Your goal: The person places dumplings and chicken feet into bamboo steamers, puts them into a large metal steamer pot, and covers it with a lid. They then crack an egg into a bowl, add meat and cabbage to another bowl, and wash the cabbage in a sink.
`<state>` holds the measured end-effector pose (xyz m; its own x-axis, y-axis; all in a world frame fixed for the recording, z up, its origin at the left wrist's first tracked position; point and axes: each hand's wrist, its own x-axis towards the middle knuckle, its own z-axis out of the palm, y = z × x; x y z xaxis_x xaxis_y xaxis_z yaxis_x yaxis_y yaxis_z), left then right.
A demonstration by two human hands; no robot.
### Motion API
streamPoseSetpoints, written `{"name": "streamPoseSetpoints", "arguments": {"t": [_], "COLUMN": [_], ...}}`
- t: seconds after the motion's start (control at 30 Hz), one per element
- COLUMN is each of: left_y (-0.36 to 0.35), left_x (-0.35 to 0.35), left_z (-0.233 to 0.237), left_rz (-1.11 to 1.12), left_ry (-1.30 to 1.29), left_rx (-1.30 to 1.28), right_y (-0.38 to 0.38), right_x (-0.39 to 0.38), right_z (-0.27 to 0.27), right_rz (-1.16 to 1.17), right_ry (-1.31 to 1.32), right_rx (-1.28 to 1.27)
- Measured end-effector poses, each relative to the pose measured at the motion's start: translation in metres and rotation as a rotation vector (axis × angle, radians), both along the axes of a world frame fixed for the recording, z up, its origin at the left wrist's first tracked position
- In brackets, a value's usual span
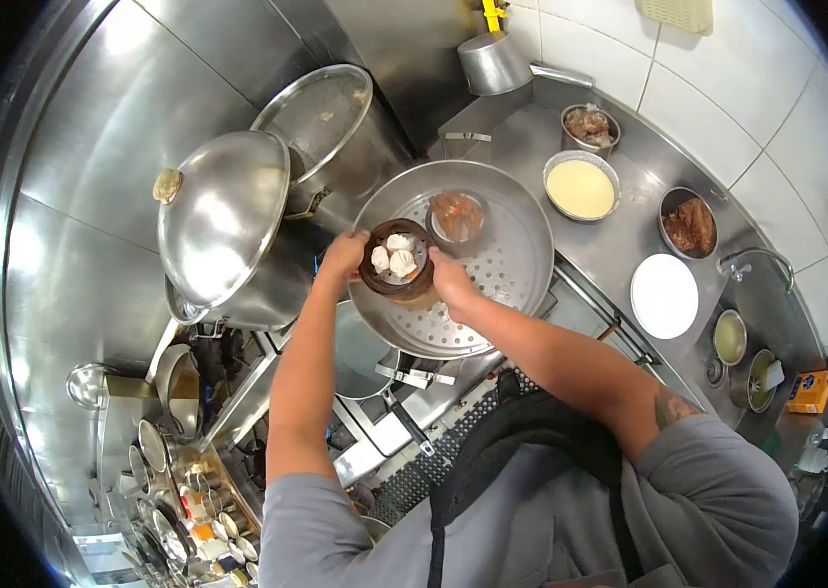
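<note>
Dark-brown, round wooden basket [399,291] of white pleated buns [401,262] lies directly between left hand [343,257] and right hand [453,281], both gripping its opposite sides, over the wide perforated steel pan [507,260]; contact below is unclear.

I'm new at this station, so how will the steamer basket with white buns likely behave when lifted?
The steamer basket is probably stiff: its rim looks round between the left hand and right hand. The white buns may slide if it tilts, since they leave gaps inside. They could also dent easily, as their creased tops look soft.
</note>
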<state>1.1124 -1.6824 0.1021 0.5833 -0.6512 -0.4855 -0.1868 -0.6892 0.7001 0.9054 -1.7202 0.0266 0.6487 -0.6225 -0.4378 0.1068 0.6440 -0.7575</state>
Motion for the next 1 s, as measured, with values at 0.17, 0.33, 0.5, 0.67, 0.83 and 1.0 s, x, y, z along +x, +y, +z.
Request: {"name": "streamPoseSetpoints", "arguments": {"t": [0.17, 0.33, 0.5, 0.67, 0.83, 1.0], "left_y": [0.021, 0.025, 0.031, 0.037, 0.027, 0.015], "left_x": [-0.042, -0.071, -0.084, -0.125, -0.188, -0.220], "left_z": [-0.019, -0.024, 0.005, 0.031, 0.010, -0.011], "left_rz": [0.432, 0.572, 0.538, 0.394, 0.397, 0.534], "left_ry": [0.451, 0.694, 0.569, 0.609, 0.705, 0.967], "left_rx": [-0.295, -0.477, -0.340, -0.307, -0.184, -0.285], "right_y": [-0.037, -0.047, -0.048, -0.062, -0.092, -0.103], "right_x": [0.015, 0.022, 0.016, -0.043, -0.100, -0.099], "right_z": [0.022, 0.043, 0.051, 0.075, 0.074, 0.025], "right_rz": [0.135, 0.277, 0.273, 0.303, 0.477, 0.512], "right_ry": [0.179, 0.142, 0.124, 0.104, 0.291, 0.367], "right_rx": [-0.302, -0.096, -0.072, -0.143, -0.153, -0.160]}}
